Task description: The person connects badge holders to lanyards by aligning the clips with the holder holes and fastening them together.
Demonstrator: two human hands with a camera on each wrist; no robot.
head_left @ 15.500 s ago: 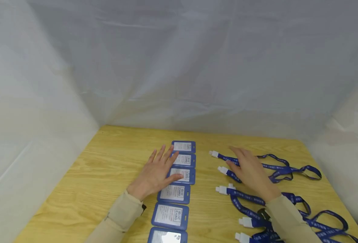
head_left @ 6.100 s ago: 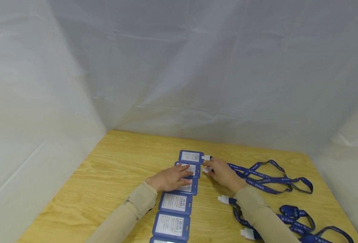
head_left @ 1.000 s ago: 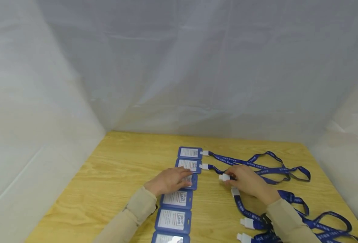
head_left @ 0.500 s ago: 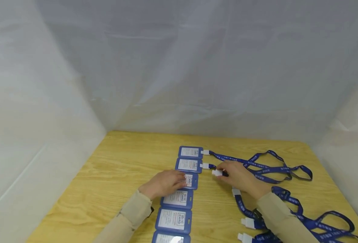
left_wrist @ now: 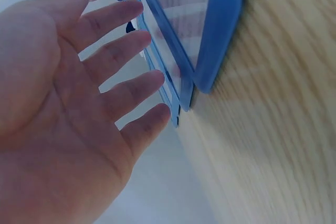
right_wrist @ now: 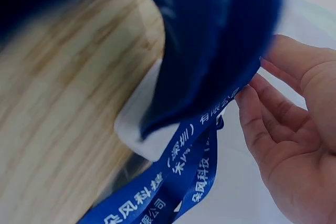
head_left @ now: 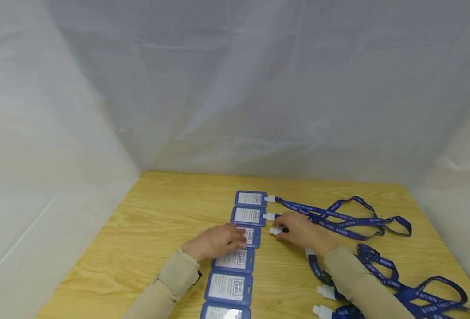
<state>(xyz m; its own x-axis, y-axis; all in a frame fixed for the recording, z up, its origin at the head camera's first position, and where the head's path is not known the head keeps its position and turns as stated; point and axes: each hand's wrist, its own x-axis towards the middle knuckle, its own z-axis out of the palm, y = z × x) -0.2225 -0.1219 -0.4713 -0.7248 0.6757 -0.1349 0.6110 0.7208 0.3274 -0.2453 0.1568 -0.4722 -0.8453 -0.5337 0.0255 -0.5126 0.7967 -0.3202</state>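
Blue ID card holders run in a column down the table. The white clips of two lanyards lie over the slotted ends of the top holder and the second holder. My left hand lies over the left part of the third holder, its fingers extended in the left wrist view. With thumb and fingers, my right hand pinches another blue lanyard just behind its white clip. That clip points left, a short gap from the third holder's slot.
Below sit a fourth holder, a fifth holder and a sixth, cut off by the frame. More lanyards lie tangled at the lower right, their white clips facing left. White sheeting walls the wooden table.
Over the longer span, two lanyards came to lie with their clips at the top two holders. In the last second, my right hand moved left with a third lanyard's clip; my left hand barely shifted.
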